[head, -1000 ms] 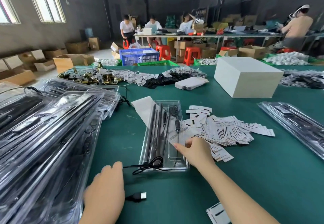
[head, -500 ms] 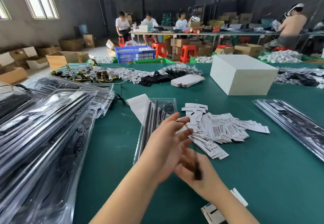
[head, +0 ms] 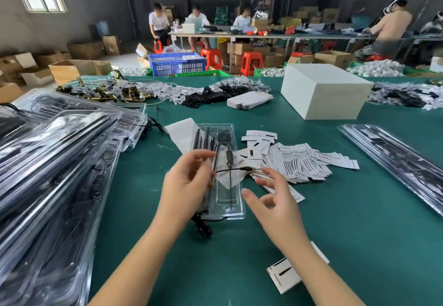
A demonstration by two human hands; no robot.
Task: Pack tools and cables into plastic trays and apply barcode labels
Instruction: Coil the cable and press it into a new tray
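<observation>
Pinched between the fingers of the left hand (head: 189,181) is one end of a thin black cable (head: 233,169), which runs level toward 3 o'clock over the tray; its plug tip hangs free just short of the right hand (head: 275,200). Right hand holds nothing, fingers loosely spread and relaxed above the cloth.

Green table (head: 359,222): covers the whole near field, carries all items below.

Stack of filled clear trays (head: 52,174): at 9 o'clock, large, piled high, lids glossy, dark tools visible inside.

White box (head: 323,90): at 1 o'clock, closed, well apart from the hands.

Second row of filled trays (head: 395,159): at 3 o'clock, lying flat along the table edge.

Heap of barcode labels (head: 299,162): at 2 o'clock of the open tray, touching its right rim, white slips with black bars, loosely fanned.

Open tray (head: 227,200): centre, long axis running 12 to 6 o'clock, clear plastic, lying flat under both hands. Holds dark rods in its left channels and a small black piece in its right compartment. One barcode label lies on its right half. A coil of black cord (head: 202,225) spills from its near end at 6 o'clock.

White sheet (head: 181,130): at 11 o'clock of the open tray, partly under it.

Loose labels (head: 287,274): at 5 o'clock, beside the right forearm.
</observation>
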